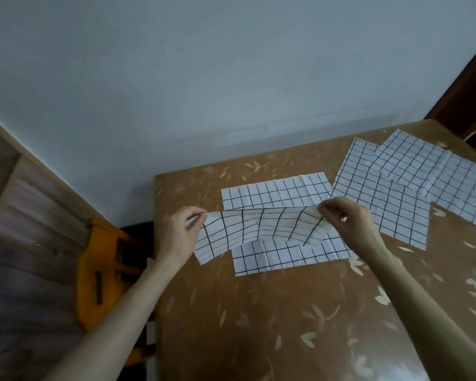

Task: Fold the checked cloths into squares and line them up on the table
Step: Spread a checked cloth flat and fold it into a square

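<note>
Two bare forearms reached in from the near edge over the brown, leaf-patterned table (259,312); the left hand (180,232) and the right hand (349,224) were about level with each other, neither clearly nearer the work. Between them hung the checked cloth (259,229), its long axis running left to right, straight across the person's front; each hand was closed in a pinch on one end of the raised top edge, thumb against fingers, so the fabric sagged in the middle and draped toward the camera. Its lower edge seemed to rest on a flat checked piece (286,257) just below, though whether that was a separate cloth or part of the same one could not be made out. Just beyond the hands lay another flat checked strip (272,193); farther off to the right, a loose heap of unfolded checked cloths (412,177) overlapped one another near the table's far corner.
</note>
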Tool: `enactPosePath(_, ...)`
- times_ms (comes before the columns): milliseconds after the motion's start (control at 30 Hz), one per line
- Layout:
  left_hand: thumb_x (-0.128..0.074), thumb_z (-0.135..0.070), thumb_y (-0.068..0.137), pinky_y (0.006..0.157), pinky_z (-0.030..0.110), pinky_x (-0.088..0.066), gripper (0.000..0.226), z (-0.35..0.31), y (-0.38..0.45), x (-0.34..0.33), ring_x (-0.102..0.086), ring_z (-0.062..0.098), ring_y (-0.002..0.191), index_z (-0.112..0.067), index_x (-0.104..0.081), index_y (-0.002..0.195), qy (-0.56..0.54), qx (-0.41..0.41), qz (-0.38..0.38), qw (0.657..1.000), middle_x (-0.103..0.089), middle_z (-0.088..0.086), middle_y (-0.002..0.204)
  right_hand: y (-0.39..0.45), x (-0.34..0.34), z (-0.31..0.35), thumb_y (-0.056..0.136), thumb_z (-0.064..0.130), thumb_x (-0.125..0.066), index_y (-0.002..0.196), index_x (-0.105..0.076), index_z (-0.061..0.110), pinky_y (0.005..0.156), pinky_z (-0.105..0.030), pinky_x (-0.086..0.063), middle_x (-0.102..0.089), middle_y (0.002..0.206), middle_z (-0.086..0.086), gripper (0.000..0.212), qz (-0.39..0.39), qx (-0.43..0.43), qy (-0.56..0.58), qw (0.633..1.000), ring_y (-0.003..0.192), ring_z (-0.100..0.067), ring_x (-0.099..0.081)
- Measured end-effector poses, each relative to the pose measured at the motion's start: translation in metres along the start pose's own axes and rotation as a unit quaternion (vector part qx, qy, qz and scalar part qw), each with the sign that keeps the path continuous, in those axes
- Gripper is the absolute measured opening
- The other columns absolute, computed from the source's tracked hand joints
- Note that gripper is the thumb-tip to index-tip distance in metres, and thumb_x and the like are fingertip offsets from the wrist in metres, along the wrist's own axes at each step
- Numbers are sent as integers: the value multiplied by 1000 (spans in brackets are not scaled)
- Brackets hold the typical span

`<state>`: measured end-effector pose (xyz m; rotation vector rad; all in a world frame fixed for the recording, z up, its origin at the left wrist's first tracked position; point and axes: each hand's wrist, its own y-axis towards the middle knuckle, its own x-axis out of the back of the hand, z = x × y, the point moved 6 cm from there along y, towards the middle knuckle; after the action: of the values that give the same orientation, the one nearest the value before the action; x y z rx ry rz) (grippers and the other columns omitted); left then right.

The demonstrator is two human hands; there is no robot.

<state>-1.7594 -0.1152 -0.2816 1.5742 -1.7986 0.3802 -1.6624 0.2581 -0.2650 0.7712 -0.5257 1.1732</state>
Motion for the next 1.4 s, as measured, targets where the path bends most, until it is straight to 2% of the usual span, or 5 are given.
enactPosePath(333, -51, -45, 98, 81, 37, -62, 26, -19, -40, 33, -68, 3, 98, -31, -71, 107, -24, 21, 10, 999, -73, -17, 104, -43, 2, 90, 97, 21, -70, 95, -75, 13, 66, -35, -60, -74, 83, 5, 10, -116, -9, -37, 992, 73, -9, -69)
enactPosePath(600, -57, -11, 101, 89, 19, -54, 22, -37, -75, -9, -65, -4, 103, -27, -68, 111, -160, 124, 74, 977, -71, -14, 107, -66, -32, 89, 99, 24, -66, 94, -72, 19, 62, -40, -55, -67, 84, 10, 10, -99, -30, -3, 995, 72, -7, -62)
enactPosePath(1033, -54, -3, 98, 89, 52, -57, 25, -43, -152, -100, -70, 35, 103, -9, -75, 111, -476, 360, 120, 793, -72, 24, 113, -137, -95, 119, 100, 31, -60, 98, -68, 21, 56, -31, -47, -58, 83, 6, 13, -26, 65, -102, 992, 76, -18, -56)
enactPosePath(1200, -54, -44, 104, 96, 50, -55, 39, 4, -200, -105, -71, 28, 111, -14, -73, 120, -500, 444, 144, 730, -75, 12, 116, -176, -160, 125, 104, 40, -47, 113, -67, 24, 74, -32, -48, -57, 93, 8, 27, 111, 95, -61, 987, 85, -15, -50)
enactPosePath(1400, -64, -12, 98, 70, 30, -55, 16, 81, -243, -119, -71, 18, 90, -14, -73, 111, -287, 502, 133, 805, -77, 7, 110, -217, -203, 92, 104, 53, -42, 125, -68, 28, 92, -31, -45, -66, 112, 12, 42, 227, 9, -24, 974, 104, -11, -57)
